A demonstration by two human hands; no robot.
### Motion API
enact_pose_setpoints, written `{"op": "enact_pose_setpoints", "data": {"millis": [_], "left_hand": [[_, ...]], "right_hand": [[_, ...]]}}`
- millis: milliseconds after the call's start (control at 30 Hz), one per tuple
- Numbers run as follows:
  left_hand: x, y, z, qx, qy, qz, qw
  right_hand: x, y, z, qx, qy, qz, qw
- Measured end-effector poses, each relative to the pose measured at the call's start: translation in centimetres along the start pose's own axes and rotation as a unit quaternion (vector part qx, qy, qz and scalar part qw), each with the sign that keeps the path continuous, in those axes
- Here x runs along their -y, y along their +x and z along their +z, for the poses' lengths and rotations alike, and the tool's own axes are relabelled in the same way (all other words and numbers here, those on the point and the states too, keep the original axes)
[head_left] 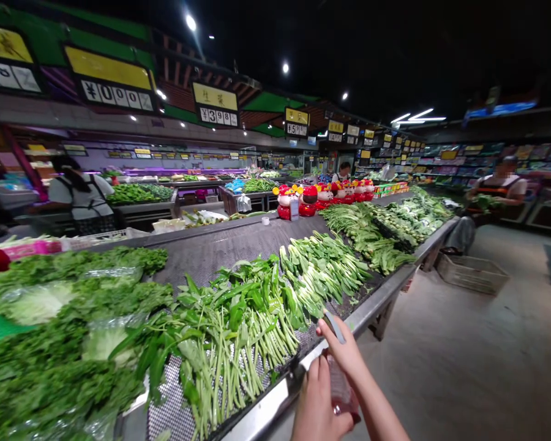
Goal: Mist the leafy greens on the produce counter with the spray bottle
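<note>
My left hand (319, 401) is wrapped round the body of a small clear bottle (338, 387) with a reddish base, low in the picture by the stand's front edge. Just above it, my right hand (346, 350) has its fingers closed on the bottle's grey top piece (334, 325). Both hands hover over the metal rim (371, 306) of a long vegetable stand. Nearest to them lie bundles of long-stemmed leafy greens (239, 324) and pale-stalked greens (321, 266) on a perforated mat.
Leaf lettuce (68, 306), some of it in plastic, fills the stand's left end, and more greens (386, 233) lie further along. Red figurines (307, 201) stand at the back. A plastic crate (472, 274) sits on the floor aisle on the right. People (80, 196) (502, 187) are at other stands.
</note>
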State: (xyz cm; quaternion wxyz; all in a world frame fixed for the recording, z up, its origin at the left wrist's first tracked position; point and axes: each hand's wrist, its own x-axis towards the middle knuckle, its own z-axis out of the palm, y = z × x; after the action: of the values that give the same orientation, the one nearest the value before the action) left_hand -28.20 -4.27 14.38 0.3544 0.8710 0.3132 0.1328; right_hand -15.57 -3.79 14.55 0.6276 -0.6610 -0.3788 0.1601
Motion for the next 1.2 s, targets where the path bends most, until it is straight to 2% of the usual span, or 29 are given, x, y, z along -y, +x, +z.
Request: {"op": "enact_pose_setpoints", "data": {"millis": [233, 500, 700, 1067, 1200], "left_hand": [[0.8, -0.4, -2.3, -0.060, 0.017, -0.028, 0.998], [2.8, -0.7, -3.4, -0.093, 0.033, -0.040, 0.994], [3.8, -0.7, -3.6, -0.103, 0.033, -0.050, 0.993], [3.7, -1.1, -4.3, -0.099, 0.028, -0.053, 0.993], [3.9, -1.2, -4.5, -0.098, 0.019, -0.049, 0.994]], "right_hand": [[2.1, 1.2, 2.5, 0.052, 0.004, -0.058, 0.997], [4.0, 0.8, 5.3, 0.091, 0.022, -0.062, 0.994], [5.4, 0.4, 5.9, 0.093, 0.009, -0.067, 0.993], [5.2, 0.6, 6.6, 0.104, -0.033, -0.050, 0.993], [5.8, 0.5, 6.7, 0.109, -0.020, -0.067, 0.992]]}}
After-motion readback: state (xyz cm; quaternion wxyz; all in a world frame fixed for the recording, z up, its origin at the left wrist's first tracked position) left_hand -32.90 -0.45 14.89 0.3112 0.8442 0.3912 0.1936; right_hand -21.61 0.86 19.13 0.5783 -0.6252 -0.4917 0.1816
